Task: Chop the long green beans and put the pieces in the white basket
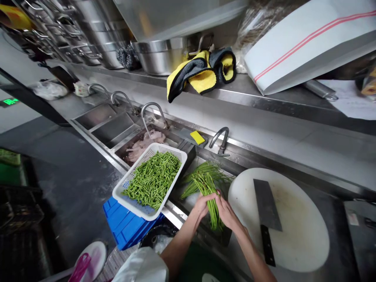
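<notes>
Left hand (202,205) and right hand (225,211) are curled closed around a bundle of long green stalks (215,217), held over the sink (173,214) beside the round cutting board (299,223). Apparently the bundle is being evened; a snug grip is called for next.

A bunch of stalks (216,219) is held between the left hand (201,206) and the right hand (225,211), over a sink (188,201) where more stalks (190,187) are laid just behind. To the left, cut pieces (154,178) are heaped in a basket (170,188); behind it, meat (147,144) is placed in another basin. To the right, a cleaver (268,205) is laid on a chopping board (302,219). Behind the sink, a tap (225,141) is mounted, with a sponge (197,137) placed left of it. Above, a towel (205,74) is draped over a shelf (235,97).
</notes>
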Demonstrator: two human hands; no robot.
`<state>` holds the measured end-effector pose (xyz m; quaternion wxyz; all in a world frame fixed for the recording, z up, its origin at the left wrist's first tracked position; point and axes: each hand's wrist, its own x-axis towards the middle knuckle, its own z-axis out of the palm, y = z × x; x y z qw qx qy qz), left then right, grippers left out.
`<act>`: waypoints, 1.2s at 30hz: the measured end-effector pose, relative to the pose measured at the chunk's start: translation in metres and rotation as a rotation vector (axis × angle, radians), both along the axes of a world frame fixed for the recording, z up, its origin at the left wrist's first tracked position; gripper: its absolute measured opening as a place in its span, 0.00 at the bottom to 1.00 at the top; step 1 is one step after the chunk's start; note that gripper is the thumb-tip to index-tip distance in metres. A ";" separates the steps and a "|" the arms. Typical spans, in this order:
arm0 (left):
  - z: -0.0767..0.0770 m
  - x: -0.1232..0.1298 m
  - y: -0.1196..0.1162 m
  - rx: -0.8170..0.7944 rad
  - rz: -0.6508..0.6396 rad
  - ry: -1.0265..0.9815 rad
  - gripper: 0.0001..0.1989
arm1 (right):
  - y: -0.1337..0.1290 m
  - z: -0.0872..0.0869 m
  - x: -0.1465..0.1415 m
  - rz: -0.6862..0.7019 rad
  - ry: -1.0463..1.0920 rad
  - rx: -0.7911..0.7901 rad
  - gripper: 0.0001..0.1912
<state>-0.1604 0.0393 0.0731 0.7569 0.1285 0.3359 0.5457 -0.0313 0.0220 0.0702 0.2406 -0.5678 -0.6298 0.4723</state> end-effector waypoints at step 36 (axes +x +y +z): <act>0.017 0.003 -0.010 -0.185 0.064 -0.084 0.16 | -0.026 0.049 0.013 -0.112 -0.278 0.494 0.24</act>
